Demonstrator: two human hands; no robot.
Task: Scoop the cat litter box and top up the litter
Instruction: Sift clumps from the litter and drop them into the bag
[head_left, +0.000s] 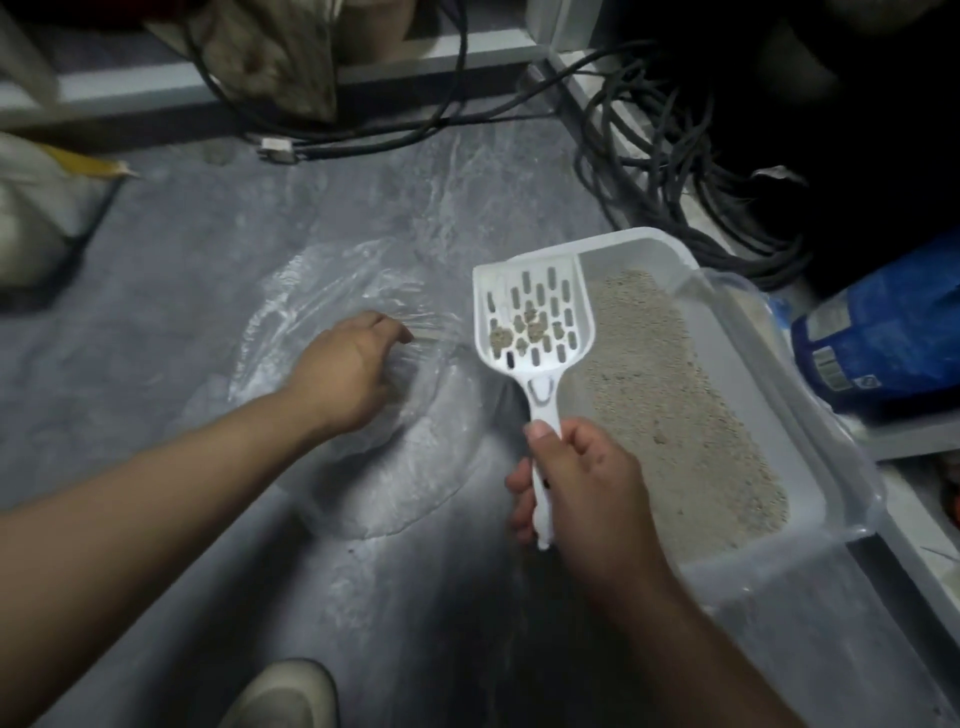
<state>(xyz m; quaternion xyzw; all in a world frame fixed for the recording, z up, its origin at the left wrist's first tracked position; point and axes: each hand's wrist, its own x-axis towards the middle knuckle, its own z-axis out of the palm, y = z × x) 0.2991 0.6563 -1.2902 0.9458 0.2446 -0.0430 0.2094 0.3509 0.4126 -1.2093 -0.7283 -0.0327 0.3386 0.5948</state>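
At the far left edge a pale, soft-looking sack (31, 208) slumps on the mottled grey floor (156, 322), which has a smooth, slightly chalky sheen. Near the bottom edge the rounded toe of a light-coloured shoe (283, 693) shows. Further right a clear plastic bag (332, 291) lies crumpled on the floor, thin and glossy with fine wrinkles; the left hand (345, 371) reaches onto it, fingers curled together and gathering a fold of the film at its upper edge. Behind, black cables (363, 130) loop across the floor below a pale baseboard. Right of the bag, the right hand (576, 488) is wrapped firmly round the slim handle of a white plastic litter scoop (535, 322), thumb pressed flat along the top. The scoop's flat, slotted blade is held over the near-left corner of the litter box and carries a few tan, lumpy clumps (524, 330). The litter box (826, 457) is a translucent rectangular plastic tub with rounded corners, set diagonally on the floor, its base covered with a thin, grainy layer of beige litter (675, 415). At the right edge a blue printed bag (883, 332) lies on its side, just beside the tub.
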